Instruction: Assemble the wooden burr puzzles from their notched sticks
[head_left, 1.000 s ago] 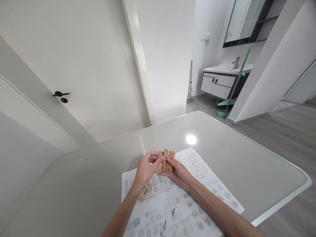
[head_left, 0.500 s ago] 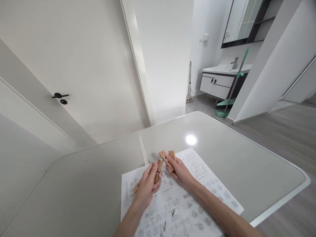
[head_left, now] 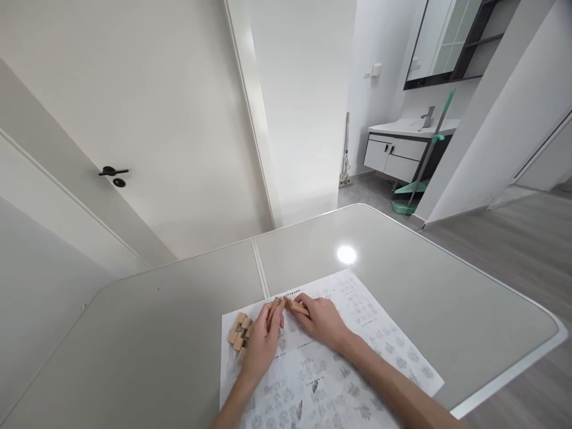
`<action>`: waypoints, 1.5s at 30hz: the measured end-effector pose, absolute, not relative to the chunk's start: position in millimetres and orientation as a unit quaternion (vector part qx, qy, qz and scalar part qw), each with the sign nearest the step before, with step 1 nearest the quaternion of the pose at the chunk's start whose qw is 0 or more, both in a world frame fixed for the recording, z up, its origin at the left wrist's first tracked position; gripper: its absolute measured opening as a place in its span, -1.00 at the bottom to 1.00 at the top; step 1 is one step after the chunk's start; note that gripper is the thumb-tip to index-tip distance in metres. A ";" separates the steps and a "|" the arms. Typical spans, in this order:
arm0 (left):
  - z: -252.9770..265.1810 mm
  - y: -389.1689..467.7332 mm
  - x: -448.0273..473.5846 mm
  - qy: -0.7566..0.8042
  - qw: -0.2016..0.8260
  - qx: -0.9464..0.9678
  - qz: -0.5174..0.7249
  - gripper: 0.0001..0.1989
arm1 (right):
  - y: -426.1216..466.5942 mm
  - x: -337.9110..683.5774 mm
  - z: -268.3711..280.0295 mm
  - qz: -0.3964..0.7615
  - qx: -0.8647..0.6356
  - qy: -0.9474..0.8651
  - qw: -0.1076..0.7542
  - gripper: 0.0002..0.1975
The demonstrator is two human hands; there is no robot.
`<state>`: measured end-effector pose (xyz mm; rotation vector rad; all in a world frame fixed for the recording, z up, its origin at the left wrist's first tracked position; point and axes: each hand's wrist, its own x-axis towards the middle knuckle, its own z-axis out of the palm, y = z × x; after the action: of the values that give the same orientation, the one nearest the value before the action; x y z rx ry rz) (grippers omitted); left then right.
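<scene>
My left hand (head_left: 263, 341) is closed around a notched wooden puzzle piece (head_left: 277, 302) with a dark mark on its end. My right hand (head_left: 325, 320) grips another wooden stick (head_left: 298, 307) between thumb and fingers. The two pieces meet or nearly meet at their tips; whether they touch I cannot tell. Just left of my left hand is a cluster of small interlocked wooden blocks (head_left: 238, 331), partly hidden by that hand. Both hands are over a large printed paper sheet (head_left: 308, 381) covered in grey diagrams.
The sheet lies on a light grey table (head_left: 170, 333) with rounded corners and a seam. Behind stands a door with a black handle (head_left: 113, 171). Back right are a sink cabinet (head_left: 393, 155), a mop (head_left: 345, 155) and a green dustpan (head_left: 404, 207).
My right hand has turned and lowered its wooden piece toward the left one. My left hand has shifted slightly left and down, and more of the block cluster beside it shows.
</scene>
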<state>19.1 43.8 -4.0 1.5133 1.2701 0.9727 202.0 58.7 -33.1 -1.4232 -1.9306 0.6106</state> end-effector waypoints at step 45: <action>9.5 22.1 30.9 0.537 0.425 0.631 0.364 -0.69 | 31.9 187.5 -3.9 0.494 -0.385 -0.604 0.493 -0.56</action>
<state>30.9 22.1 9.5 1.5783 1.3417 0.9099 187.5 31.9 -3.9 -0.9328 -1.4655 1.1987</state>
